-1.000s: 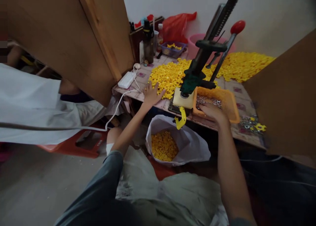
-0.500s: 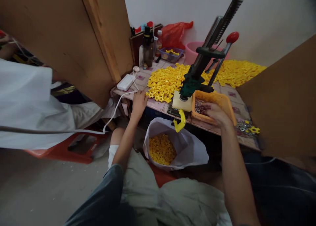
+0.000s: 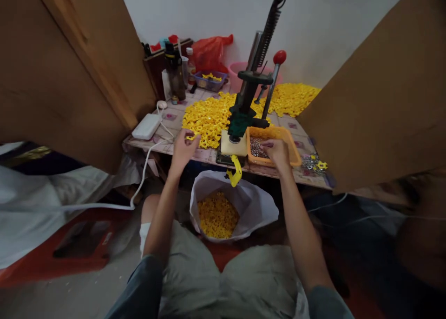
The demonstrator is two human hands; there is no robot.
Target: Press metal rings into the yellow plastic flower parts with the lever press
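At the near edge of the yellow heap, my left hand (image 3: 184,150) is closed on a yellow flower-shaped plastic piece (image 3: 191,136) between thumb and fingers. My right hand (image 3: 279,152) is over the orange basket (image 3: 294,154), its fingertips pinched together above small shiny metal parts (image 3: 257,148); what is in the pinch is too small to make out. Between the hands stands a dark green hand press (image 3: 240,119) with a red-knobbed lever (image 3: 279,57). Under its head lies a pale square block (image 3: 228,147). A yellow curved handle (image 3: 237,172) sticks out in front.
Yellow pieces (image 3: 205,119) spread across the table. Below its edge, an open white sack (image 3: 258,212) holds more of them. Brown boards (image 3: 376,91) flank the table. A white power strip (image 3: 146,126) with its cable lies left. Metal bits (image 3: 313,163) lie right of the basket.
The view has swung to the right. My left hand has lifted from the table edge and now has a yellow piece in its fingers. My right hand remains at the basket, fingertips now pinched.
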